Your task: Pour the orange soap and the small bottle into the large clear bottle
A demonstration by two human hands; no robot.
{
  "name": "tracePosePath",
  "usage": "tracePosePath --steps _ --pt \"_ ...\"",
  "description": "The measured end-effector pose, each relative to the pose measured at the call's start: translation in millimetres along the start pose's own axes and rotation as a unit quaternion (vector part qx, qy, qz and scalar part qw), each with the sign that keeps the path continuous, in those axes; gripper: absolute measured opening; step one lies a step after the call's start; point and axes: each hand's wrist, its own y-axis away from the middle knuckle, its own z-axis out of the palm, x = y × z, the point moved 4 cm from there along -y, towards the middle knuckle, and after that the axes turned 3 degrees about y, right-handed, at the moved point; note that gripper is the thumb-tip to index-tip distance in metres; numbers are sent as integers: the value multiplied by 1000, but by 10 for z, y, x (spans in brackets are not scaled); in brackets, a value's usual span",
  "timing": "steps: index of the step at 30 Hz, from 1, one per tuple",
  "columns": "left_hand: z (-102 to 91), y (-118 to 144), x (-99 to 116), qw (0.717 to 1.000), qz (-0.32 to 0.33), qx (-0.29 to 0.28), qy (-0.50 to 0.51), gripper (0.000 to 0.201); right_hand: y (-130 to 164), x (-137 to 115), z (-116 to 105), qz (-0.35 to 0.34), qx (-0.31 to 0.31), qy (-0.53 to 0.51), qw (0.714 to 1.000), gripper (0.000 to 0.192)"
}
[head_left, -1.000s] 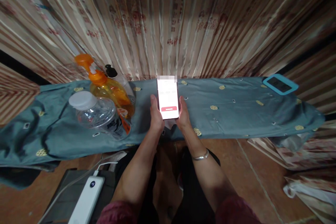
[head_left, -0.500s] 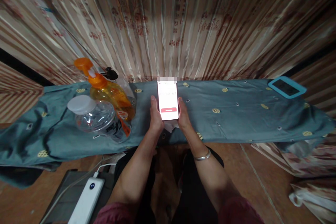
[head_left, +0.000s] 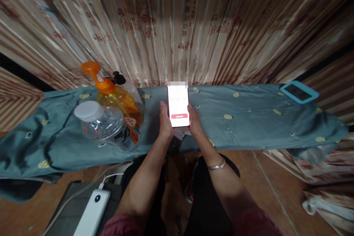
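Observation:
A smartphone [head_left: 179, 103] with a bright white screen and a red button near its bottom is held upright between both hands, over the middle of the cloth-covered table. My left hand [head_left: 165, 122] grips its left edge, thumb along the side. On the opposite edge, my right hand [head_left: 194, 121] is closed the same way, and a silver bracelet [head_left: 217, 164] circles that wrist. The other fingers are hidden behind the phone. Just below it, a crumpled whitish piece [head_left: 181, 133] pokes out between the hands; its kind is unclear.
On the left of the green patterned tablecloth [head_left: 254, 121] stand a clear jar with a white lid [head_left: 102, 123], an orange pump bottle [head_left: 118, 99] and a black-topped bottle [head_left: 119, 77]. A blue-framed device [head_left: 299, 92] lies far right. A white power bank [head_left: 92, 212] is below left; curtains [head_left: 177, 25] hang behind.
The phone and both hands sit very slightly farther right in view, and the digits on the screen differ. Both hands keep their hold on the phone.

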Motion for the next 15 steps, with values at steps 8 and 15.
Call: tracePosePath --steps 8,15 --pt "16 22 56 1000 -5 -3 7 61 42 -80 44 -36 -8 51 998 51" --pt "-7 0 69 1000 3 2 8 60 78 -120 80 -67 -21 106 992 49"
